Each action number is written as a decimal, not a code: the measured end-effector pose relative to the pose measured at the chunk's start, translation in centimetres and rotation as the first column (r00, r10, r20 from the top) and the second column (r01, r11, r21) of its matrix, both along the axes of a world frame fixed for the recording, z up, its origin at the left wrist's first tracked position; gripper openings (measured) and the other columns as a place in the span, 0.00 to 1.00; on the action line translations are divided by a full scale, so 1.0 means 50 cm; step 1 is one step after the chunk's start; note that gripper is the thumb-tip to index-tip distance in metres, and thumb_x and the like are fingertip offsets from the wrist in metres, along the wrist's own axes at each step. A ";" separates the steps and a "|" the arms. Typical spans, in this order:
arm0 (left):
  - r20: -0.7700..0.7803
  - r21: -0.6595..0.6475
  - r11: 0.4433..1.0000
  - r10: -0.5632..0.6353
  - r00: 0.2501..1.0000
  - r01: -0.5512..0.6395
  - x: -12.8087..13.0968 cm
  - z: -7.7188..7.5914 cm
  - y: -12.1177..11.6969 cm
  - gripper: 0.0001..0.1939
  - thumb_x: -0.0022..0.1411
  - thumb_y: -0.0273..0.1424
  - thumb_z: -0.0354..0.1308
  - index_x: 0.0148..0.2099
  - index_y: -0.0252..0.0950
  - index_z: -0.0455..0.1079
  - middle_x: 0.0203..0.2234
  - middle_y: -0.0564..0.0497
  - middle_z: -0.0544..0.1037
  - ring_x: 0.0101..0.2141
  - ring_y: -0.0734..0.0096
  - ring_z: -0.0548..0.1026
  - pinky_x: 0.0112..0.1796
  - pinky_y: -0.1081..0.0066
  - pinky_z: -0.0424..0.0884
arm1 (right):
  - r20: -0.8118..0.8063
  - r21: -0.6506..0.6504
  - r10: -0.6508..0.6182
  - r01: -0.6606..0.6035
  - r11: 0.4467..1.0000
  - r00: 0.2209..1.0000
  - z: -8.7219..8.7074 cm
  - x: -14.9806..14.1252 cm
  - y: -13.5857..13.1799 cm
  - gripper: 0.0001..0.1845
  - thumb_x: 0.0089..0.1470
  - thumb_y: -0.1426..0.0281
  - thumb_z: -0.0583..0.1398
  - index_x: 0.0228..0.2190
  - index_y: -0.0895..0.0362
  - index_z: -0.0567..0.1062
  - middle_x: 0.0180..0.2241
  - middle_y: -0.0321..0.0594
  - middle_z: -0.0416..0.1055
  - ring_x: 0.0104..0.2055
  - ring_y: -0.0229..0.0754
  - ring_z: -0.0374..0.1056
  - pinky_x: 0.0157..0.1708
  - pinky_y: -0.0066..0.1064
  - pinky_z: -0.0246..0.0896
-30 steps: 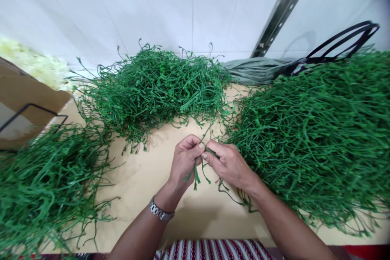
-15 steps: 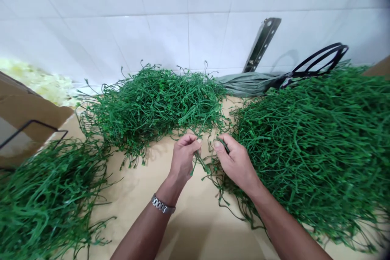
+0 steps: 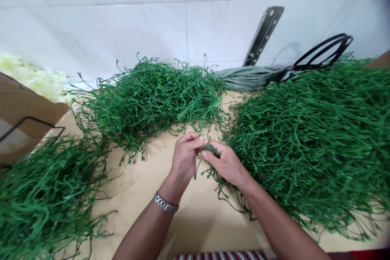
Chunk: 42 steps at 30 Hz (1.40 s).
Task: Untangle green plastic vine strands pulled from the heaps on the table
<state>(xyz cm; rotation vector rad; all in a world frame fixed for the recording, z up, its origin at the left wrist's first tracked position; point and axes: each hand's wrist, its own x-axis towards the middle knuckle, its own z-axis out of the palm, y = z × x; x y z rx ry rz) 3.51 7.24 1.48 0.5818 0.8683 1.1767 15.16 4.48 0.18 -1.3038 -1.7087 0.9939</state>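
Observation:
My left hand (image 3: 185,154), with a metal-band watch (image 3: 165,203) on its wrist, is closed with thumb and forefinger pinched on thin green plastic stems. One loose end hangs below its fingers. Close against it, my right hand (image 3: 224,163) is closed around a small bunch of green plastic stems (image 3: 213,150). The two hands' fingertips almost meet; whether they touch I cannot tell. Behind them lies a tangled heap of the same stems (image 3: 158,101). A larger heap (image 3: 313,138) spreads beside my right forearm, and another heap (image 3: 45,199) lies at the left.
The heaps lie on a tan tabletop (image 3: 158,187) against a white tiled wall (image 3: 164,28). A perforated metal bar (image 3: 264,36) leans there, near a grey-green bag (image 3: 250,78) and black straps (image 3: 323,50). Left are a cardboard box (image 3: 27,103), black wire (image 3: 30,118) and pale yellow petals (image 3: 36,79).
My right hand has moved left with its bunch, up to my left hand's fingertips. Fewer stems now show below my left hand. The view has shifted slightly, and striped cloth shows at the bottom.

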 end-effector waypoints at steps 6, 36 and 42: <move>0.001 0.002 0.996 0.089 0.996 -0.089 -0.007 -0.003 0.009 0.09 0.40 0.24 0.62 0.21 0.33 0.62 0.13 0.58 0.66 0.17 0.81 0.63 0.22 0.78 0.59 | 0.082 0.117 0.021 -0.030 0.993 0.996 0.003 -0.016 -0.023 0.08 0.54 0.68 0.53 0.24 0.56 0.63 0.20 0.31 0.56 0.23 0.34 0.53 0.25 0.25 0.48; 0.225 -0.119 0.993 0.036 0.974 -0.009 0.016 -0.013 0.008 0.11 0.44 0.24 0.61 0.25 0.35 0.59 0.12 0.60 0.64 0.16 0.80 0.65 0.19 0.80 0.57 | -0.031 0.054 -0.059 0.060 0.997 0.998 -0.018 -0.028 -0.037 0.10 0.56 0.71 0.49 0.37 0.56 0.68 0.29 0.37 0.68 0.30 0.38 0.64 0.32 0.27 0.58; 0.084 -0.003 0.999 -0.036 0.996 0.036 0.001 0.011 0.020 0.10 0.46 0.26 0.62 0.23 0.35 0.60 0.07 0.63 0.57 0.12 0.82 0.57 0.18 0.78 0.55 | 0.409 0.335 0.112 -0.263 0.905 0.906 -0.002 -0.019 -0.080 0.08 0.49 0.79 0.49 0.27 0.57 0.67 0.25 0.38 0.66 0.27 0.38 0.60 0.27 0.28 0.54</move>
